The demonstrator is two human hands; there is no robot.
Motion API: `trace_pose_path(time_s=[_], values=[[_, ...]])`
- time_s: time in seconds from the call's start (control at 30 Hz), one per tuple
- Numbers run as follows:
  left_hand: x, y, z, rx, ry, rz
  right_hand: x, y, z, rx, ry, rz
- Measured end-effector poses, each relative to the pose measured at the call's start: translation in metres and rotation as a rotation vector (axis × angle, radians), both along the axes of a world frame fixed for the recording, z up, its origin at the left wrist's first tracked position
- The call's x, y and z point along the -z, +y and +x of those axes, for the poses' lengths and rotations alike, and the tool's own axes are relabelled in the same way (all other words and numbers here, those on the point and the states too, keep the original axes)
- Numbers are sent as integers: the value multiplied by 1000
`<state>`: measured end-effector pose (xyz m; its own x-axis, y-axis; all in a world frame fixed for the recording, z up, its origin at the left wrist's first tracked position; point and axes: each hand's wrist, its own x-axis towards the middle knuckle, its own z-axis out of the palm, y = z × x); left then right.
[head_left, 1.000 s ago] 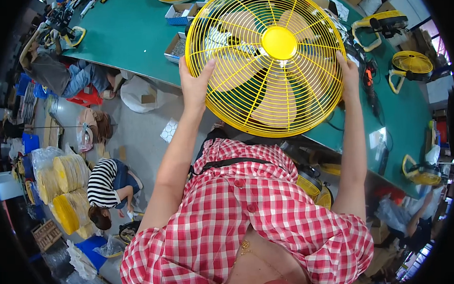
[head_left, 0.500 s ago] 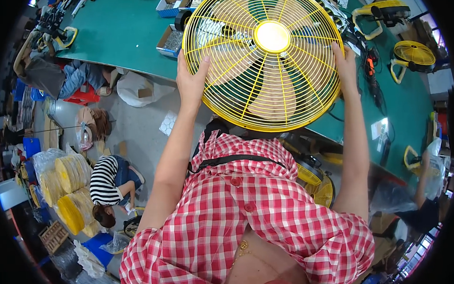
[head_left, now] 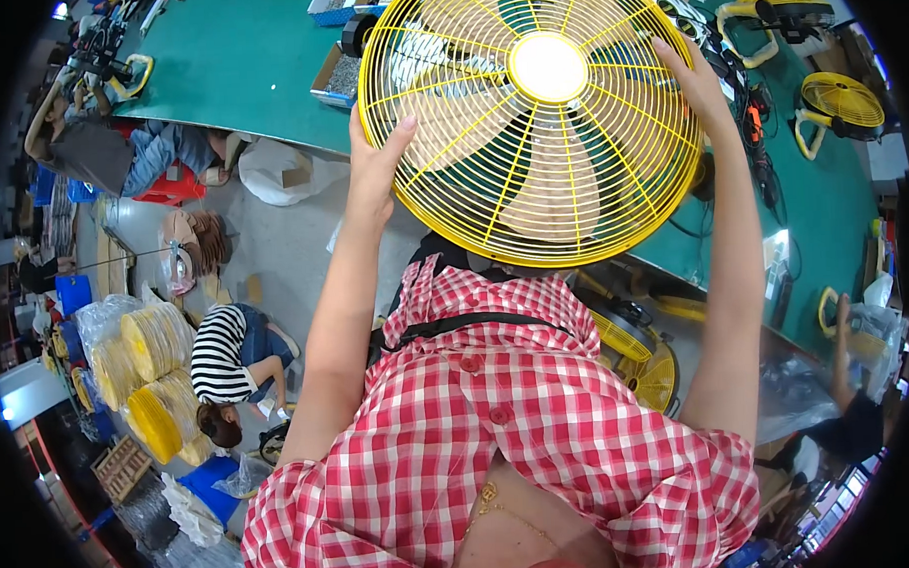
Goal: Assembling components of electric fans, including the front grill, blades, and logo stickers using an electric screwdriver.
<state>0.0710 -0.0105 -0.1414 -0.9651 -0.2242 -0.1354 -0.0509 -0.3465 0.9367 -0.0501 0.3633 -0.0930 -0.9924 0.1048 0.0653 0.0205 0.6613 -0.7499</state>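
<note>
A round fan (head_left: pixel 562 215) with a yellow wire guard, pale blades and a bright, glaring centre disc is in front of me at the edge of the green table. My left hand (head_left: pixel 376 172) grips the left rim of the guard, thumb on the front wires and the other fingers partly hidden behind. At the upper right rim, my right hand (head_left: pixel 703 90) holds the guard, its fingertips reaching over the front wires. Behind the fan's upper left sticks out a black knob (head_left: pixel 358 35).
The green table (head_left: pixel 237 66) carries boxes of small metal parts (head_left: pixel 339 78), cables and a finished-looking yellow fan (head_left: pixel 841 105) at right. More yellow fans (head_left: pixel 650 375) are below the table edge. On the left, a person in stripes (head_left: pixel 222 357) bends beside stacked yellow guards (head_left: pixel 156 344).
My right hand has moved up along the rim, its fingers now farther over the front wires. The fan has shifted slightly to the right, while my left hand keeps its hold.
</note>
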Motion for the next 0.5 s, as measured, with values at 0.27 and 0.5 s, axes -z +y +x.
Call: trace_pose_path(time_s=[0.27,0.5], values=[[-27,6,-1,-33,-60,17,32,29,-25,-21,-181,-3],[-26,6,2,-8,-22,19,26,25,-12,13,-179,-75]])
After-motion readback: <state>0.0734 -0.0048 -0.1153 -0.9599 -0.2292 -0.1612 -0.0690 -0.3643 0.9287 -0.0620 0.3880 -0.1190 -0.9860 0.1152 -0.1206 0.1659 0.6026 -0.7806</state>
